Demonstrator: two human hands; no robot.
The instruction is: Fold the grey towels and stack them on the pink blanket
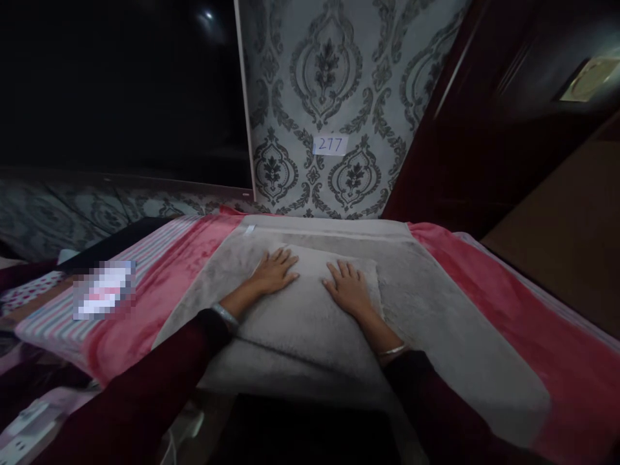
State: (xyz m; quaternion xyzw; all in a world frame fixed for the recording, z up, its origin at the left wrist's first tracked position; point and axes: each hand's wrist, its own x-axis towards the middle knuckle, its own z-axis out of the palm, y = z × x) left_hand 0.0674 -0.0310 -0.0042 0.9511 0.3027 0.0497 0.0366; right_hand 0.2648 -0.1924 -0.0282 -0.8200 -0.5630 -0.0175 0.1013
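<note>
My left hand (274,272) lies flat with its fingers spread on the upper left part of a light grey plush cloth (310,316). Palm down, my right hand (349,290) rests on the same cloth near its upper right corner, fingers also apart. Beneath this smaller piece is a larger grey plush cloth (431,303), with a pale band along its far edge and a small white tag (250,229) at the far left corner. Neither hand grips anything. The near edge of the smaller cloth is hard to make out in the dim light.
Red plush fabric (504,303) covers the surface on both sides, over a striped cloth (53,329). A blurred-out item (104,290) lies at left. Behind are a large dark screen (121,90) and patterned wall with a "277" label (330,144). A white power strip (29,436) sits lower left.
</note>
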